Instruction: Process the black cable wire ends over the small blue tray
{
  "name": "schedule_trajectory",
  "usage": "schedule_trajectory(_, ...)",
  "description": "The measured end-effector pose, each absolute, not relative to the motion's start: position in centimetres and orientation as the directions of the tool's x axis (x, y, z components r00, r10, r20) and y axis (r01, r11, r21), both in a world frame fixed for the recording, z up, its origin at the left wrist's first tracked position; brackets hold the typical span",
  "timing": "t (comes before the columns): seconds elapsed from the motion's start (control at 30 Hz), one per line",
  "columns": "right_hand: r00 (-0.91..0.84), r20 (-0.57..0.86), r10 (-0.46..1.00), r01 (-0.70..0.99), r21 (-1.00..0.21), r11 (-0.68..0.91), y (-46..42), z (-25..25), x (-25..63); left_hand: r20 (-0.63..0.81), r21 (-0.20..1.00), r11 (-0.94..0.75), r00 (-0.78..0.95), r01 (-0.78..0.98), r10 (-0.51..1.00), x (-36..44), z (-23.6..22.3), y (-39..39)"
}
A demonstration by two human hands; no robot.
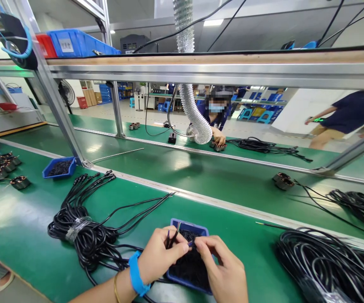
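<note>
My left hand [158, 256], with a blue wristband, pinches the end of a black cable [175, 238] whose thin coloured wires stick out. My right hand [224, 267] is closed at the fingertips, meeting the wire tips near the left thumb; what it grips is too small to make out. Both hands are above a blue bin [190, 223] holding many short black pieces [190, 269]. To the left lies a tied bundle of black cables [84, 229], with some strands running toward my left hand.
Another coil of black cable [324, 265] lies at right. Copper-wound stators [19, 182] and a small blue bin [58, 167] sit at left; another stator pair [283, 181] is on the conveyor. A metal post [58, 113] rises ahead. Across, a co-worker's hand [218, 136] touches stators.
</note>
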State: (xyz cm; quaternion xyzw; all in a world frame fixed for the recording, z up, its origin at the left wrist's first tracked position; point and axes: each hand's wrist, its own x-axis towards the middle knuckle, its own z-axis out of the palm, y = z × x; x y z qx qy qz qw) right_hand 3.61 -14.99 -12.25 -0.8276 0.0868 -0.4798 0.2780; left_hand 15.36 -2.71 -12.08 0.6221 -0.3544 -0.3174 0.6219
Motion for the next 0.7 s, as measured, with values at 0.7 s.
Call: schedule_trajectory(0.7,0.569,0.575,-0.589,0.163,-0.780,-0.604,-16.2,-12.8,3.6,-0.023,0.999,-0.037,0.540,-0.015,-0.841,15.5,-12.2,-3.0)
